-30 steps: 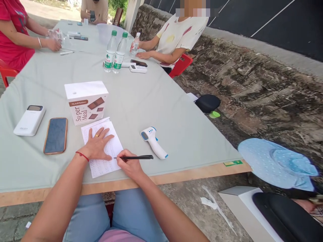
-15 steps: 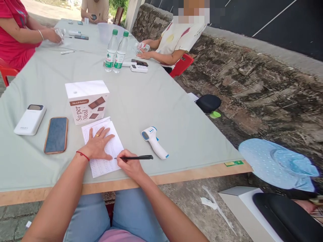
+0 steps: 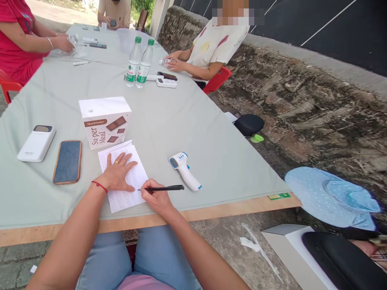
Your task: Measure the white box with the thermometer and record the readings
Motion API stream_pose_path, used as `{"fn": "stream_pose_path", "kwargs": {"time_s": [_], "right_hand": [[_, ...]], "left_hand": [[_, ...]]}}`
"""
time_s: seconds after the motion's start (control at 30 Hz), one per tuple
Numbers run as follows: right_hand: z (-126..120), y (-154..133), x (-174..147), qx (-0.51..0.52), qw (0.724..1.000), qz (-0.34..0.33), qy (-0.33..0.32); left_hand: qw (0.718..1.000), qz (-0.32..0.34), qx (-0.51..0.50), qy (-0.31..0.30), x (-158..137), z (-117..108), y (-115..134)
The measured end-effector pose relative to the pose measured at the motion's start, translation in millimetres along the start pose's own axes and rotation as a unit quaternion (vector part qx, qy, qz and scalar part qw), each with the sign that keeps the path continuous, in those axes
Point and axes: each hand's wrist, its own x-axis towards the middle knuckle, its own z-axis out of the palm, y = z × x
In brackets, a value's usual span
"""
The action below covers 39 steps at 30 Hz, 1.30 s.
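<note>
My left hand [image 3: 120, 172] lies flat with spread fingers on a sheet of paper [image 3: 121, 204] covered in rows of small print or writing. It covers part of the sheet; a second paper edge shows behind. In my right hand [image 3: 156, 197] is a black pen [image 3: 166, 188], its tip touching the paper just right of my left thumb. A white box with brown lettering [image 3: 105, 125] stands right behind the paper. To the right of the pen lies a white and blue infrared thermometer [image 3: 185, 171]. A phone in an orange-brown case [image 3: 67, 162] rests left of my left hand.
A white power bank [image 3: 36, 143] lies at the left. Two water bottles with green caps [image 3: 137, 64] stand farther back on the cloth-covered table [image 3: 211, 161]. Several people sit around the far part. A blue hat [image 3: 329, 197] hangs past the right corner.
My hands, the pen and the paper stay almost where they were. Across the table, the person in the white top shifts slightly, and the bottle in that person's hands has moved.
</note>
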Motion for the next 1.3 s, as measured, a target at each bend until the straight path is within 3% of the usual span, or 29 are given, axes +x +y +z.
{"fn": "stream_pose_path", "kwargs": {"time_s": [0.4,1.3], "right_hand": [[0.2,-0.8,-0.2,0.004,1.000,0.009,0.024],[0.8,2.9,0.4,-0.010,1.000,0.001,0.012]], "left_hand": [[1.000,-0.004,0.001,0.001,0.2,-0.9,0.6],[1.000,0.003,-0.014,0.014,-0.6,-0.9,1.0]]}}
